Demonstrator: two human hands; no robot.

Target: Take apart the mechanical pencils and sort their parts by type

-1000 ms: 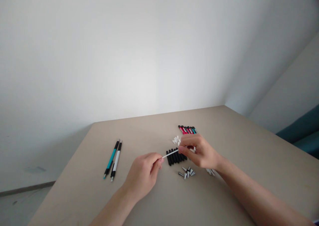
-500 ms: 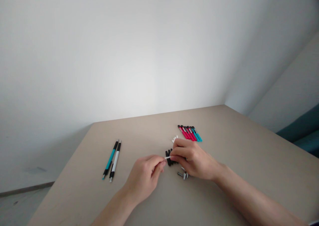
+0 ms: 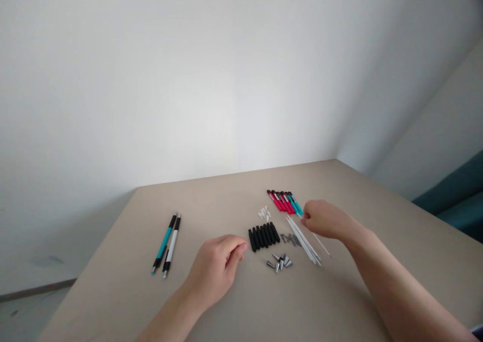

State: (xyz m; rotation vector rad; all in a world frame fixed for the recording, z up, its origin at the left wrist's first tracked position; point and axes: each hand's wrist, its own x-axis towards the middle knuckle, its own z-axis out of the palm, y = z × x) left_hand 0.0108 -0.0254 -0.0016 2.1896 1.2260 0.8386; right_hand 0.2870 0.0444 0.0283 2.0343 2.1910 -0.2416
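My left hand is closed in a pinch just left of a row of black grips; what its fingers hold, if anything, is hidden. Over on the right, my right hand pinches a thin white stick, which slants down toward the table's front right. Beside it lies a bundle of similar white sticks. Small springs sit between the grips and the bundle. In front of these are silver cone tips. Small white pieces lie behind the grips.
Red and blue barrels with black ends lie at the back of the table. On the left are a blue pen and a white pen, side by side, with a black piece between them. A wall stands behind the table.
My right hand has moved right, away from my left hand, uncovering the grips, springs, tips and white sticks. My left hand has barely moved; the white piece between the hands no longer shows there.
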